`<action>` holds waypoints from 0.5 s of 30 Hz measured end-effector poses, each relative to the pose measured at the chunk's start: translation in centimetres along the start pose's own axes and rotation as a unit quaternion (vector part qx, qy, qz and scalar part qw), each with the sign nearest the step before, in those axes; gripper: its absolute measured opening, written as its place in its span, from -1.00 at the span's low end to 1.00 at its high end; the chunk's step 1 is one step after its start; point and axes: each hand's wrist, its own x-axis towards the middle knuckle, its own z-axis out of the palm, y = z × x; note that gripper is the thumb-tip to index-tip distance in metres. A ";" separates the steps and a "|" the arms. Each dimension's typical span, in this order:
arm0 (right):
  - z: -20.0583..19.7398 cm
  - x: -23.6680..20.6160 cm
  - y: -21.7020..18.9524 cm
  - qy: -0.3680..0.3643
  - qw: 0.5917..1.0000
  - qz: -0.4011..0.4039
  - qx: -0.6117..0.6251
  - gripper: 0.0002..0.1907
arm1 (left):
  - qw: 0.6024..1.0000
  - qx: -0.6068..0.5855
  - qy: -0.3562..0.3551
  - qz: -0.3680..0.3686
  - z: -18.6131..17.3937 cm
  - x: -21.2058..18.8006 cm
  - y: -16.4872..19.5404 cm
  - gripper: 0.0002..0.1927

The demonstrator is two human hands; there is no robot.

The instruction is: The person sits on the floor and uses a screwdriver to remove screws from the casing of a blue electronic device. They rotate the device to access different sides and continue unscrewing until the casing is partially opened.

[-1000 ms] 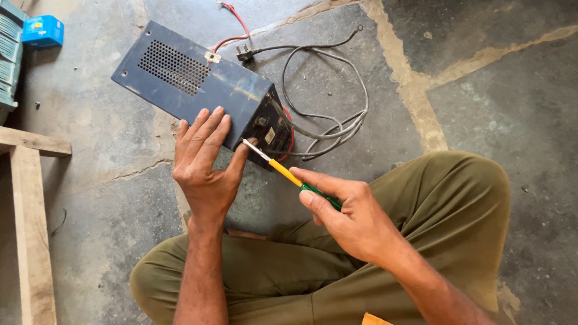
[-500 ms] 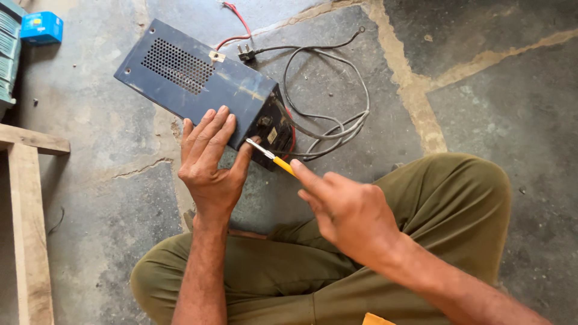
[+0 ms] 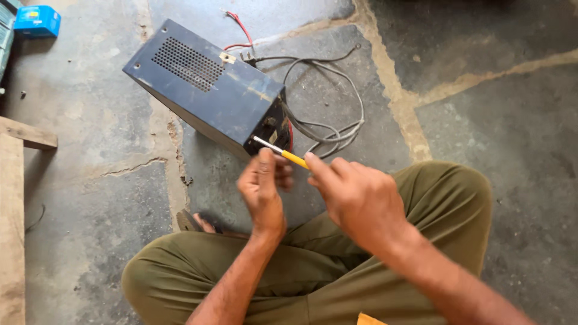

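Right hand (image 3: 361, 195) grips a yellow screwdriver (image 3: 283, 153), tip at the blue box (image 3: 205, 90) mid-frame — left hand (image 3: 262, 186) pinched loosely beside it, holding nothing I can see.

Floor (image 3: 494, 90): grey stone slabs, sandy mortar joints running across upper right, cracked joint at left. Wooden plank (image 3: 15, 198) along left edge. Blue box (image 3: 37, 20) upper left. Even daylight.

Small blue box (image 3: 37, 20), wooden plank (image 3: 13, 229), grey cables (image 3: 328, 129) on stone floor (image 3: 481, 120)
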 end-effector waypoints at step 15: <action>2.1 -3.5 1.5 0.153 0.985 -0.066 0.045 -0.68 | 0.953 -0.229 -0.101 -0.171 -1.1 1.6 0.4 -0.61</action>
